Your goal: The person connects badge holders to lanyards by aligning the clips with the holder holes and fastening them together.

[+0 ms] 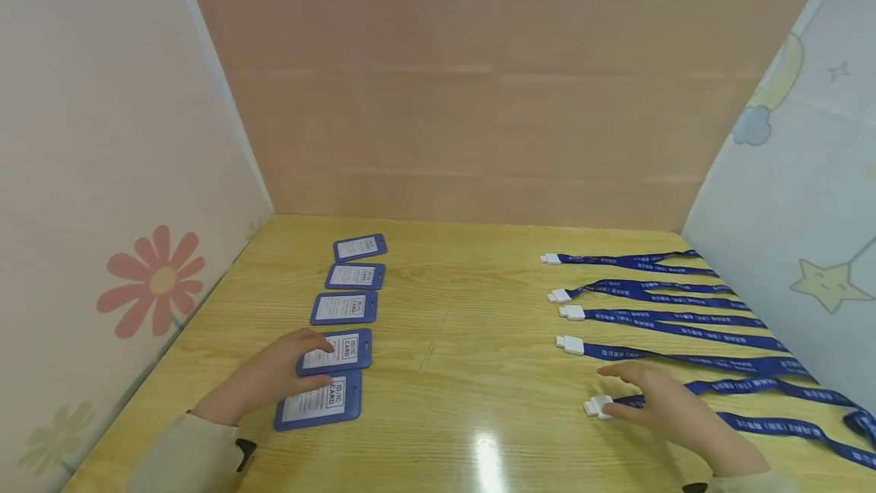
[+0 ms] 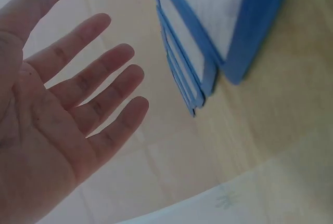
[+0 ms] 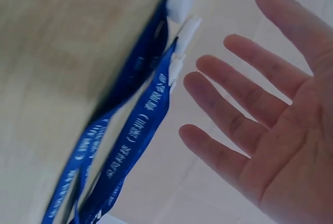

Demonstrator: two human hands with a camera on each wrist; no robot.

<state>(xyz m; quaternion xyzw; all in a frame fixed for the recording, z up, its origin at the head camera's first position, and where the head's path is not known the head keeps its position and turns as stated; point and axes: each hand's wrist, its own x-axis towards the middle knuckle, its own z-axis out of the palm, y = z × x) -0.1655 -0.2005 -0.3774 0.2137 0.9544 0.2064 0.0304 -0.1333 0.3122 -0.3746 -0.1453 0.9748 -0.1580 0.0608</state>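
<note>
In the head view, several blue card holders [image 1: 344,307] lie in a column at the left of the table. The left hand [image 1: 269,373] hovers over the two nearest ones, fingers apart; its wrist view shows the left hand [image 2: 67,104] holding nothing beside the holders [image 2: 260,21]. At the right lie several blue lanyards [image 1: 684,326] with white clips [image 1: 572,313]. The right hand [image 1: 660,407] is over the nearest lanyard, its thumb by the white clip [image 1: 592,406]. In its wrist view the right hand [image 3: 270,115] has spread fingers beside a lanyard [image 3: 138,135].
The wooden table [image 1: 438,402] has a plain brown backdrop [image 1: 465,97] behind it. A flower-patterned panel [image 1: 123,135] stands at the left, and one with stars and a moon [image 1: 807,196] at the right. Bare wood lies between card holders and lanyards.
</note>
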